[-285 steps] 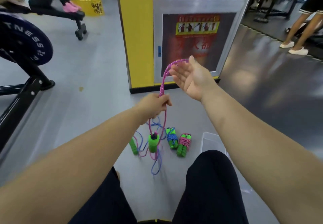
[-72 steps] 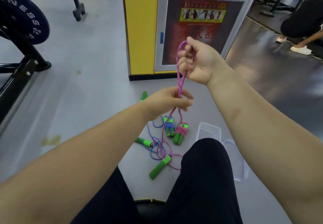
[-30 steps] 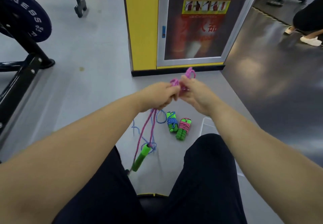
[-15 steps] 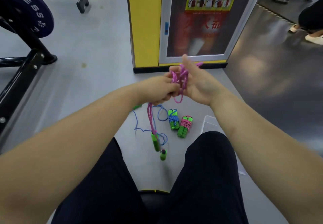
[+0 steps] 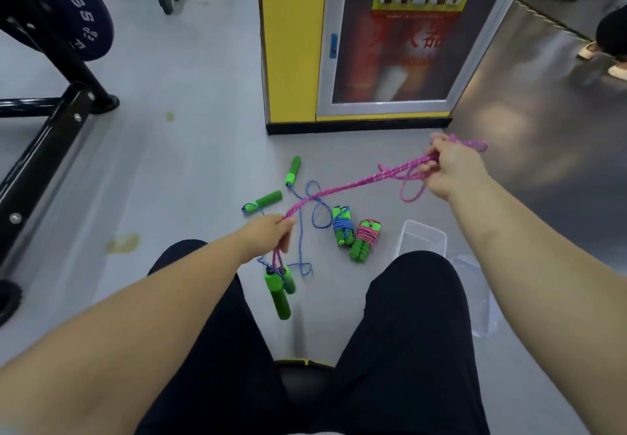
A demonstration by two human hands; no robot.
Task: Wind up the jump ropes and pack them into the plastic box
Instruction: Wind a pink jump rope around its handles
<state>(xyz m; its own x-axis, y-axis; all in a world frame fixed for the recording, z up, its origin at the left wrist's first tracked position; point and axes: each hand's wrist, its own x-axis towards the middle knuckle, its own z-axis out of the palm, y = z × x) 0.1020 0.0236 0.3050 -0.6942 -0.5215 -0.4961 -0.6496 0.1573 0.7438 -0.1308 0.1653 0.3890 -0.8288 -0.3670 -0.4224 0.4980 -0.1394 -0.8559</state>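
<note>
Where the grey floor (image 5: 190,102) fills most of the view, a yellow pillar (image 5: 291,44) with a glazed fire-extinguisher cabinet (image 5: 400,38) stands at the far side. A black machine frame (image 5: 44,143) carrying a dark weight plate (image 5: 64,10) occupies the left. Two legs in black trousers (image 5: 417,333) extend forward from the bottom edge. A clear plastic box (image 5: 422,236) lies on the floor just beyond the right knee, with a clear lid (image 5: 475,299) beside that leg. The pink jump rope (image 5: 353,183) runs as a taut doubled strand between the two hands, raised above the floor. The right hand (image 5: 453,171), held out to the right and farther from the body, has its fingers curled round several gathered loops of this rope; one loop hangs below the palm. The left hand (image 5: 269,236), lower and nearer the body, pinches the strands, and the rope's two green handles (image 5: 280,290) hang together directly beneath it. A loose blue jump rope (image 5: 314,212) lies uncoiled on the floor under the strand, its handles apart. A wound blue bundle (image 5: 341,226) and a wound pink bundle (image 5: 365,240) lie side by side between the left hand and the box
</note>
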